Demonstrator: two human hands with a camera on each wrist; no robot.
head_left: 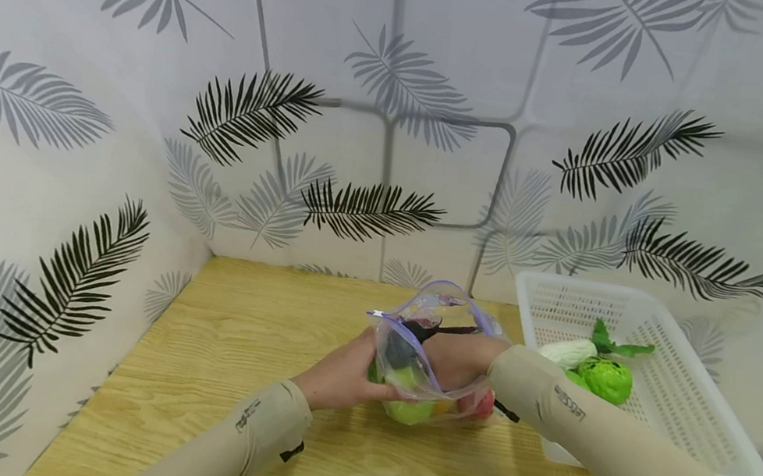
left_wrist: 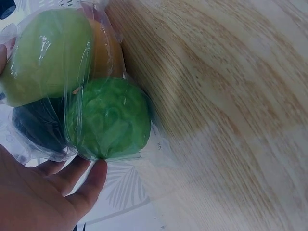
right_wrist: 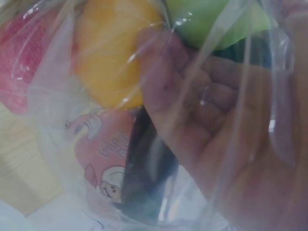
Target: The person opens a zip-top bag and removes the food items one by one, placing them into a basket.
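A clear zip bag [head_left: 437, 386] with a purple zip edge stands on the table, filled with model fruit and vegetables. My left hand [head_left: 345, 375] grips its left side, thumb across the front and fingers behind. Through the plastic show a bumpy green piece [left_wrist: 109, 118], a pale green fruit [left_wrist: 53, 53], an orange-yellow fruit [right_wrist: 113, 53] and a pinkish-red fruit [right_wrist: 26, 57]. My right hand [right_wrist: 207, 106] reaches inside through the open mouth, fingers curled, beside the orange-yellow fruit and a long dark piece [right_wrist: 149, 168]. I cannot tell whether it holds anything.
At the right stands a white plastic basket [head_left: 702, 400]. It contains a white vegetable [head_left: 568, 353], bumpy green pieces [head_left: 605, 380] and some green leaves [head_left: 623, 348]. Leaf-patterned cloth [head_left: 432, 165] hangs behind the wooden table [head_left: 231, 315].
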